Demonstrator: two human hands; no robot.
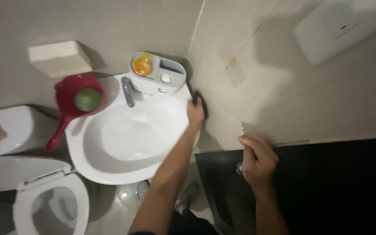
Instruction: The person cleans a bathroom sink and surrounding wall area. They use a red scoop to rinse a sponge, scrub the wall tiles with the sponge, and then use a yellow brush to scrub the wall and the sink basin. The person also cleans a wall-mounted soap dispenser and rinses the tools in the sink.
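Left hand (195, 114) clutching dark brush (200, 101) beside white sink (88, 169), right hand (257, 159) curled on door handle (239, 167)

— What is in the left grip (195, 114)?
— A dark brush or scrubber (198, 99) with a hint of yellow; blur hides its exact shape. It stands nearly upright, pressed to the beige wall tile just right of the white basin's (109, 167) rim, fingers closed round it.
— And the right grip (257, 160)?
— Curled over a small shiny metal knob or handle (239, 168) at the edge of the dark door (336, 187), touching it.
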